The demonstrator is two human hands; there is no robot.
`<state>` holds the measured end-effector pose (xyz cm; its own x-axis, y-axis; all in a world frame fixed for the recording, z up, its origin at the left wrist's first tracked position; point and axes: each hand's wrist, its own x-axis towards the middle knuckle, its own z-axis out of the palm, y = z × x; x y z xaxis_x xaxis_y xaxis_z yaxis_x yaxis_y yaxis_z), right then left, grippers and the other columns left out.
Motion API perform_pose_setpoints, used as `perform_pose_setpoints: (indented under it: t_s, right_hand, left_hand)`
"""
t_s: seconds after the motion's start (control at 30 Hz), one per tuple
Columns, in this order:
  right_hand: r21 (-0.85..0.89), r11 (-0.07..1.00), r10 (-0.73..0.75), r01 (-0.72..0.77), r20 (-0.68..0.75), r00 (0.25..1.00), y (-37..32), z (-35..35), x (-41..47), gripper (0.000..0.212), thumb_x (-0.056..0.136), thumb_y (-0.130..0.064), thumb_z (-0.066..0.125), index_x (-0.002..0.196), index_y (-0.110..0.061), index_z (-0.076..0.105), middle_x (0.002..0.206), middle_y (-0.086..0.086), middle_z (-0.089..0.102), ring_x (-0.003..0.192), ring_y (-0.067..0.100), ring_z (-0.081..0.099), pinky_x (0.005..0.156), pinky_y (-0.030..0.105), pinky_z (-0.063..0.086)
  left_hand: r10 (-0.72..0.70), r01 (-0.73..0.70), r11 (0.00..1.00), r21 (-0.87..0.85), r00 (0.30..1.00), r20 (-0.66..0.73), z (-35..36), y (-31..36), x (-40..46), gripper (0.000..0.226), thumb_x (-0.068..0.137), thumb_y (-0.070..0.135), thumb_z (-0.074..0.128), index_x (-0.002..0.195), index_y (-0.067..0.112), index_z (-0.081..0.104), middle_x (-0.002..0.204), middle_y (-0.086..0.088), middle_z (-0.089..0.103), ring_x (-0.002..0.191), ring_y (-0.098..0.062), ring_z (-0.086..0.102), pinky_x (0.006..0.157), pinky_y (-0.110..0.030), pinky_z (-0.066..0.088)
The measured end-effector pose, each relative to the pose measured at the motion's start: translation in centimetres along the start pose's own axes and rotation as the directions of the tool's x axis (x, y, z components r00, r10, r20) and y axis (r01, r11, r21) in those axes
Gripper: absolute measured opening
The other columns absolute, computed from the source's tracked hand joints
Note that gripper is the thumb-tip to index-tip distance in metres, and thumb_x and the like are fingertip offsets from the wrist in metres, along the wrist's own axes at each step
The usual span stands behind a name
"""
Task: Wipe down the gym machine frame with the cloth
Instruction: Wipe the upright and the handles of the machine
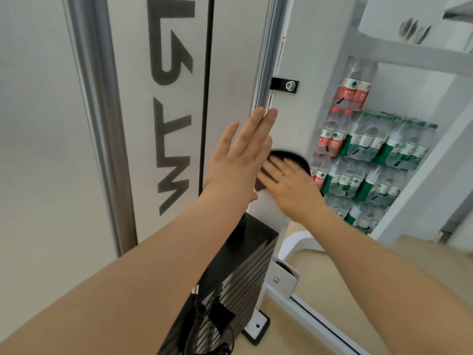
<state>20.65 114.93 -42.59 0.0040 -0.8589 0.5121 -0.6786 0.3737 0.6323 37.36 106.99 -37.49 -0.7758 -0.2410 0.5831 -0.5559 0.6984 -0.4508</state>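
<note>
1. The gym machine frame is a tall upright of matte white metal with a ribbed silver aluminium edge; its broad flat panel carries large dark grey block letters set sideways and a thin black vertical line
2. A small black bracket with a shiny hex bolt sits on the frame's side face
3. The cloth is dark, nearly black, soft and rounded at its upper edge, blurred; it lies flat against the white side face of the frame, below the bracket
4. The right hand presses on the cloth with straight, spread fingers, pinching nothing
5. The left hand is flat and open, fingers straight and close together, its fingertips at the frame's silver edge; it holds nothing
6. Below stands the weight stack, black with thin pale stripes between the plates, glossy on top
7. Behind the frame, shrink-wrapped packs of clear plastic water bottles with red and green labels are piled up
8. The floor is smooth and tan
</note>
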Motion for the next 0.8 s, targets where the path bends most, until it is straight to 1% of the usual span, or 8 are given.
perform_pose_setpoints:
  t_s: [0.03, 0.17, 0.3, 0.43, 0.5, 0.63, 0.73, 0.8]
  right_hand:
    - [0.045, 0.999, -0.02, 0.016, 0.082, 0.996, -1.4, 0.7, -1.2, 0.048, 0.072, -0.022, 0.076, 0.118, -0.017, 0.065, 0.129, 0.007, 0.058, 0.118, 0.025, 0.056, 0.1, 0.042, 0.041]
    - [0.099, 0.986, -0.164, 0.137, 0.356, 0.92, -3.3, 2.7, -3.3, 0.048, 0.099, -0.023, 0.034, 0.146, -0.026, 0.027, 0.156, 0.0, 0.017, 0.144, 0.019, 0.012, 0.115, 0.033, -0.007]
    - [0.001, 0.992, -0.124, 0.124, 0.029, 0.992, 1.1, -0.4, -1.8, 0.041, 0.084, -0.027, 0.058, 0.125, -0.026, 0.06, 0.134, 0.003, 0.054, 0.122, 0.02, 0.053, 0.103, 0.038, 0.039]
    - [-0.043, 0.997, 0.059, -0.065, -0.139, 0.989, 3.7, -0.7, -1.9, 0.061, 0.077, -0.038, 0.068, 0.133, -0.021, 0.051, 0.142, 0.009, 0.045, 0.129, 0.027, 0.045, 0.107, 0.047, 0.031]
    - [0.112, 0.97, 0.233, -0.216, -0.169, 0.958, 2.5, 0.1, -2.0, 0.069, 0.075, -0.033, 0.073, 0.136, -0.013, 0.047, 0.144, 0.02, 0.038, 0.13, 0.039, 0.039, 0.105, 0.056, 0.025]
    - [0.508, 0.785, 0.435, -0.354, -0.046, 0.899, -2.3, 2.1, -3.0, 0.067, 0.085, -0.025, 0.058, 0.141, -0.002, 0.03, 0.145, 0.024, 0.004, 0.134, 0.047, 0.006, 0.106, 0.061, 0.014]
    - [0.577, 0.715, 0.338, -0.395, 0.209, 0.918, -4.6, 4.1, -5.7, 0.063, 0.096, -0.033, 0.04, 0.141, -0.026, -0.003, 0.141, 0.005, -0.033, 0.128, 0.024, -0.038, 0.114, 0.047, -0.006]
    - [0.59, 0.706, 0.28, -0.392, 0.276, 0.92, -5.2, 4.9, -7.5, 0.058, 0.099, -0.035, 0.035, 0.136, -0.036, -0.01, 0.136, -0.006, -0.04, 0.123, 0.015, -0.045, 0.115, 0.042, -0.009]
  left_hand:
    - [-0.024, 0.024, 1.0, -0.002, 1.0, -0.018, 0.1, 0.2, -0.3, 0.104, 0.083, 0.052, 0.057, 0.143, 0.01, -0.017, 0.121, -0.019, -0.059, 0.115, -0.036, -0.049, 0.107, -0.045, -0.015]
    - [-0.07, 0.07, 0.992, -0.103, 0.998, 0.002, 0.7, 0.7, -1.3, 0.106, 0.089, 0.039, 0.056, 0.132, 0.008, -0.036, 0.119, -0.01, -0.063, 0.136, -0.03, -0.027, 0.104, -0.041, -0.017]
    - [-0.085, 0.086, 0.991, -0.103, 0.996, 0.011, 0.3, 0.8, -1.8, 0.107, 0.089, 0.048, 0.05, 0.129, 0.007, -0.04, 0.12, -0.011, -0.062, 0.119, -0.032, -0.043, 0.102, -0.042, -0.023]
    - [-0.092, 0.09, 0.994, -0.061, 0.995, -0.033, -0.1, 1.2, -2.1, 0.103, 0.089, 0.047, 0.048, 0.133, 0.003, -0.034, 0.125, -0.017, -0.057, 0.117, -0.033, -0.047, 0.1, -0.045, -0.027]
    - [-0.097, 0.093, 0.991, -0.097, 0.995, -0.036, 0.2, 1.7, -2.3, 0.098, 0.09, 0.032, 0.05, 0.132, 0.002, -0.034, 0.126, -0.017, -0.057, 0.115, -0.031, -0.052, 0.098, -0.044, -0.031]
    - [-0.088, 0.079, 0.991, -0.104, 0.992, -0.085, 1.0, 2.8, -3.2, 0.093, 0.086, 0.019, 0.054, 0.136, -0.001, -0.021, 0.137, -0.019, -0.044, 0.126, -0.032, -0.041, 0.105, -0.042, -0.02]
    - [-0.112, 0.086, 0.986, -0.141, 0.977, -0.182, 1.0, 3.3, -3.5, 0.08, 0.079, 0.007, 0.053, 0.141, -0.003, 0.004, 0.146, -0.02, -0.017, 0.135, -0.033, -0.015, 0.108, -0.043, 0.002]
    - [-0.107, 0.065, 0.979, -0.195, 0.972, -0.211, 0.9, 3.5, -3.8, 0.069, 0.076, -0.003, 0.041, 0.141, -0.006, 0.018, 0.147, -0.021, -0.007, 0.136, -0.033, -0.004, 0.107, -0.044, 0.008]
